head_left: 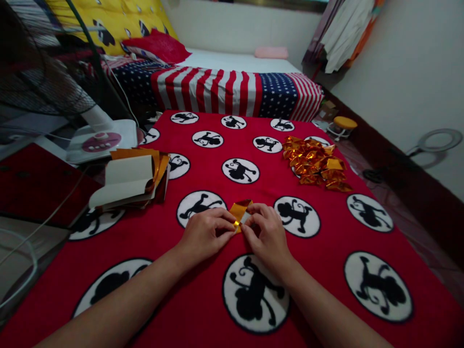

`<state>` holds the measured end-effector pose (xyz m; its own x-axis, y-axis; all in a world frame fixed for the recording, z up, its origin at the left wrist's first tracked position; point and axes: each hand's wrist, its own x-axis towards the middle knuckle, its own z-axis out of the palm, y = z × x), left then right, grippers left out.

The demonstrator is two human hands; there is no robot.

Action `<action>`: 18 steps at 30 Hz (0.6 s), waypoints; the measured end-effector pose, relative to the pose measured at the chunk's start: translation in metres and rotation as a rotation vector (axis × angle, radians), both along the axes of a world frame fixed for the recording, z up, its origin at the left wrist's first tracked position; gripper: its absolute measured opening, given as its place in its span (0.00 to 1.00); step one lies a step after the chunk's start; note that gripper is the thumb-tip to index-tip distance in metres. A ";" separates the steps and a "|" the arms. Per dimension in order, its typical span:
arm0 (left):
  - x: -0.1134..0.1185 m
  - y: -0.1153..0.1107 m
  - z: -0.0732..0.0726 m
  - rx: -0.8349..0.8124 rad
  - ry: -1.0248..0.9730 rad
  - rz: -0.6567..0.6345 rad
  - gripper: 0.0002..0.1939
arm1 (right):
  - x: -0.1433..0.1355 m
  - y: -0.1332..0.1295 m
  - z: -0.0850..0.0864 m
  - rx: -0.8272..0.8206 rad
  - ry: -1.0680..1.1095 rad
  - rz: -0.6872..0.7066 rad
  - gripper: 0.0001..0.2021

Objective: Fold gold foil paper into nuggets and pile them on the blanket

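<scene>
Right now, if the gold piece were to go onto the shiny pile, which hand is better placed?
Probably the right hand: it holds the gold piece and is nearer the shiny pile, ahead and to the right. The left hand holds the piece too but is farther away.

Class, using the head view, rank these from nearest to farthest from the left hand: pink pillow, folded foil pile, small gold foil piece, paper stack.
1. Small gold foil piece: held in front, touching the left hand.
2. Paper stack: off to the left.
3. Folded foil pile: farther forward, to the right.
4. Pink pillow: well beyond, on the bed.
</scene>
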<state>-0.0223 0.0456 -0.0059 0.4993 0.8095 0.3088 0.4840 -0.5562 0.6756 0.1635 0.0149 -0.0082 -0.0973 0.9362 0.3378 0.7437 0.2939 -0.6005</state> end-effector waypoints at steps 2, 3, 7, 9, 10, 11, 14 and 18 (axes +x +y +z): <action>-0.001 0.000 -0.001 -0.008 -0.002 -0.004 0.07 | -0.001 0.000 -0.001 0.001 -0.007 -0.011 0.06; -0.001 0.000 -0.001 -0.011 -0.004 -0.007 0.07 | -0.001 0.000 -0.001 0.002 -0.010 -0.016 0.06; -0.003 0.001 -0.003 -0.016 -0.006 -0.027 0.09 | -0.003 -0.001 -0.002 0.013 -0.017 -0.028 0.06; -0.004 0.001 -0.004 -0.008 -0.014 -0.030 0.09 | -0.004 -0.001 -0.002 0.015 -0.020 -0.031 0.06; -0.004 0.001 -0.004 -0.002 -0.019 -0.031 0.09 | -0.004 -0.001 -0.002 0.015 -0.023 -0.035 0.06; -0.004 0.001 -0.003 0.003 -0.023 -0.032 0.09 | -0.004 -0.001 -0.002 0.013 -0.026 -0.039 0.06; -0.004 0.001 -0.002 0.010 -0.025 -0.041 0.09 | -0.005 -0.002 -0.002 0.017 -0.025 -0.052 0.06; -0.004 0.000 -0.002 -0.022 -0.017 -0.028 0.09 | -0.007 -0.003 -0.003 0.027 -0.020 -0.057 0.06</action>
<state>-0.0259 0.0460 -0.0077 0.5168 0.8019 0.2997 0.4567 -0.5543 0.6958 0.1569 0.0124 -0.0111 -0.0513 0.9310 0.3614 0.7716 0.2667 -0.5774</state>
